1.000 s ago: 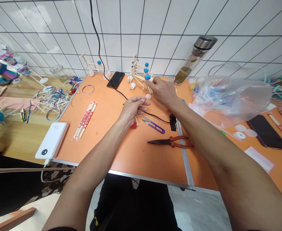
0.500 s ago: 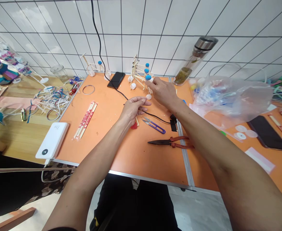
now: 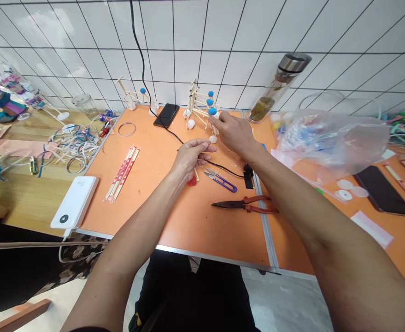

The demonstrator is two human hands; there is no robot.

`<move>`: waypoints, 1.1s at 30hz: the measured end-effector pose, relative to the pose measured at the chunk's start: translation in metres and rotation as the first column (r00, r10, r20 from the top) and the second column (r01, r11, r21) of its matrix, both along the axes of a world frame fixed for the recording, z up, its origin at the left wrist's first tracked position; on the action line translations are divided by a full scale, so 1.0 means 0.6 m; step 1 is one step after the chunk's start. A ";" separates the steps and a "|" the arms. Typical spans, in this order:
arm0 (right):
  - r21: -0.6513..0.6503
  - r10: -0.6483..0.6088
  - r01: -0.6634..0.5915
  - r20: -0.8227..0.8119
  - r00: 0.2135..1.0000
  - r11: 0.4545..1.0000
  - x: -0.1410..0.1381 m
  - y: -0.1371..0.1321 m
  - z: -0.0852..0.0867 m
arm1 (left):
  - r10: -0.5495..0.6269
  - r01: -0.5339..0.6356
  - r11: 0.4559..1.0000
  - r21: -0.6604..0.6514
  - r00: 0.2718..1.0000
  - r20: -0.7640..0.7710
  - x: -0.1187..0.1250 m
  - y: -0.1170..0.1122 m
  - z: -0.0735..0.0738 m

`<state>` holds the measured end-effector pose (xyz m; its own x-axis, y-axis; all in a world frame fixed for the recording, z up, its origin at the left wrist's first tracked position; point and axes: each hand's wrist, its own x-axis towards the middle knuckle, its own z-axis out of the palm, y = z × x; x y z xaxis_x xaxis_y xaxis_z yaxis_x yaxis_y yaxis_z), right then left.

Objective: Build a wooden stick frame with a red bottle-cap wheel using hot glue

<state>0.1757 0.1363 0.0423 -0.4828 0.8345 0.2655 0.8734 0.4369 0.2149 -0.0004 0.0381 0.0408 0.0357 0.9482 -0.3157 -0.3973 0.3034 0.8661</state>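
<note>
A small model of wooden sticks (image 3: 192,99) stands near the wall, joined by blue balls (image 3: 212,111) and white balls (image 3: 190,124). My right hand (image 3: 235,133) reaches to its near right side, fingers curled and pinching a stick just under the lowest blue ball. Below those fingers sits a white ball (image 3: 213,139) at the stick's lower end. My left hand (image 3: 191,157) is right beside this ball, palm turned up, thumb and fingers drawn together; anything between them is hidden. Purple thread snips (image 3: 223,180) and red-handled pliers (image 3: 245,204) lie nearer to me.
Wrapped chopsticks (image 3: 122,174), a white power bank (image 3: 75,202) and a phone (image 3: 167,115) are at left. A black cable (image 3: 171,132) crosses behind my left hand. Toward the right stand a glass bottle (image 3: 274,90), a plastic bag (image 3: 333,140) and another phone (image 3: 384,190). A second stick model (image 3: 136,96) is at back left.
Both hands keep almost the same position at the stick model. The whole view has shifted very slightly; nothing has visibly been taken up or let go.
</note>
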 end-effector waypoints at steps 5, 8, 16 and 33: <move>0.004 0.002 -0.002 -0.004 1.000 1.000 0.002 0.002 -0.002 | 0.001 -0.001 1.000 0.000 1.000 0.002 -0.001 -0.002 0.001; 0.020 0.014 -0.013 -0.013 1.000 1.000 0.003 0.003 -0.003 | -0.001 0.001 1.000 -0.004 1.000 -0.013 -0.001 -0.003 0.001; 0.002 0.001 -0.001 -0.004 1.000 1.000 -0.001 -0.003 0.001 | -0.004 0.004 1.000 0.006 1.000 0.006 -0.001 -0.001 0.001; 0.057 0.166 -0.165 -0.012 0.986 0.985 0.028 -0.109 0.006 | 0.504 0.313 0.655 0.688 0.497 -0.706 -0.082 0.032 -0.002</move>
